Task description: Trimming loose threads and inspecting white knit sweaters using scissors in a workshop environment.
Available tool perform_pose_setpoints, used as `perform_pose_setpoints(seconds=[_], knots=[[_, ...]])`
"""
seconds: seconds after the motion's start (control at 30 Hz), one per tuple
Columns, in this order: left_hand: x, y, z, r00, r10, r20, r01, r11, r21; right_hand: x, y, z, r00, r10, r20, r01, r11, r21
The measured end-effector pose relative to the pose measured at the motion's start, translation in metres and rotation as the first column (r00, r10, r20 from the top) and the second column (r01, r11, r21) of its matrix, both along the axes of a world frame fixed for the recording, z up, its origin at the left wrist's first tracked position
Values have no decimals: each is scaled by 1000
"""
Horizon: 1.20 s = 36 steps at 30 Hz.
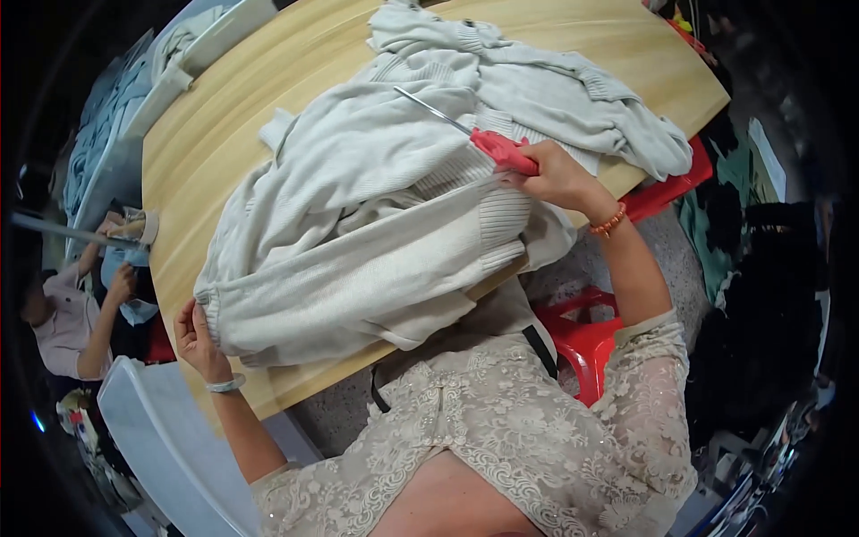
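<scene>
Head view: my right hand (562,181), extended forward, is wrapped around a red-handled tool (504,150), fingertips hidden. My left hand (202,347) pinches an off-white knit sweater (358,286) edge.

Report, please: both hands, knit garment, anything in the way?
Left hand pinching edge of pale knit garment. Right hand gripping red-handled tool. Garment bunched on wood-grained table; tool's blade over it, possibly in the way.

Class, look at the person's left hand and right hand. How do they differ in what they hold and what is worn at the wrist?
The left hand holds the edge of a pale knit garment; the right hand grips a red-handled tool. The left wrist wears a pale band, the right an orange beaded bracelet. Both hands are bare.
</scene>
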<state>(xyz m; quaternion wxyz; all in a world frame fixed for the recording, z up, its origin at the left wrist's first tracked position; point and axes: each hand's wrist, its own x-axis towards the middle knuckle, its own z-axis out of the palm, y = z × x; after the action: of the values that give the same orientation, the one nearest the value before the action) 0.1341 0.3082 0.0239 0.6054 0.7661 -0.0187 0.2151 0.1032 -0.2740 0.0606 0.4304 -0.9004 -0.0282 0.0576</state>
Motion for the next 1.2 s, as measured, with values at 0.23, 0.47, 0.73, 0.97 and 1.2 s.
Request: perform_pose_setpoints(seconds=[0.23,0.47,0.73,0.97,1.2], knots=[[-2,14,-17,998,63,-9,-57,942,331,-4,10,-15,970,-83,228,161,922,-352],[-11,-121,38,941,-204,269,-74,653,754,-38,-12,-15,886,-187,424,441,623,-647],[-10,-325,33,459,-887,-50,582,258,771,-98,-34,-22,843,-426,328,525,784,-331],[16,-356,-22,488,-834,-258,374,-67,925,-152,-21,1,967,-149,205,235,829,-507],[26,-358,-28,463,-865,-193,329,-35,944,-172,-8,21,966,-171,195,245,849,-469]])
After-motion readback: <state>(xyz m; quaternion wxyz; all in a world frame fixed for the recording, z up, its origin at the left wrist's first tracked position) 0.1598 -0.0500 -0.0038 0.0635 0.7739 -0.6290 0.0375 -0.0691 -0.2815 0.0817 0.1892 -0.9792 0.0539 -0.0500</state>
